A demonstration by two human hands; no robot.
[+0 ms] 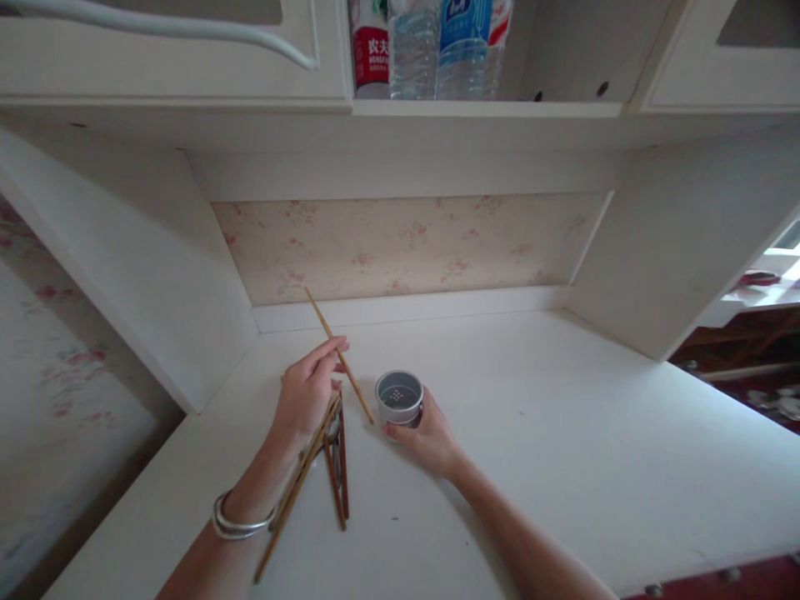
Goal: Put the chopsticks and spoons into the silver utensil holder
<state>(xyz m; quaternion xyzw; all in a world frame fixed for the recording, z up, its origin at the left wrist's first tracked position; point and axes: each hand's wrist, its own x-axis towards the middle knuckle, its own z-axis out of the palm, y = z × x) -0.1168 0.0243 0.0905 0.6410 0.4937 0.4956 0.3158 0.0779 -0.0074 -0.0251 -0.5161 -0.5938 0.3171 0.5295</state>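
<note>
My left hand (311, 385) pinches a light wooden chopstick (323, 319) near its middle. The chopstick slants, its upper end toward the back wall and its lower end close to the cup's left side. My right hand (431, 433) is wrapped round the lower right of a grey metal cup (398, 408), which is upright with several small holes in its bottom. Under and beside my left wrist lie several more chopsticks (288, 518), some light and some reddish brown (344, 479). Among them is some shiny metal cutlery, partly hidden, whose kind I cannot make out.
The white counter (531, 417) carries all of this. White side panels and a flowered back wall (406, 250) enclose it. Overhead, a cabinet shelf (487, 108) holds several plastic bottles (412, 54), and a white cable (187, 29) hangs at the upper left.
</note>
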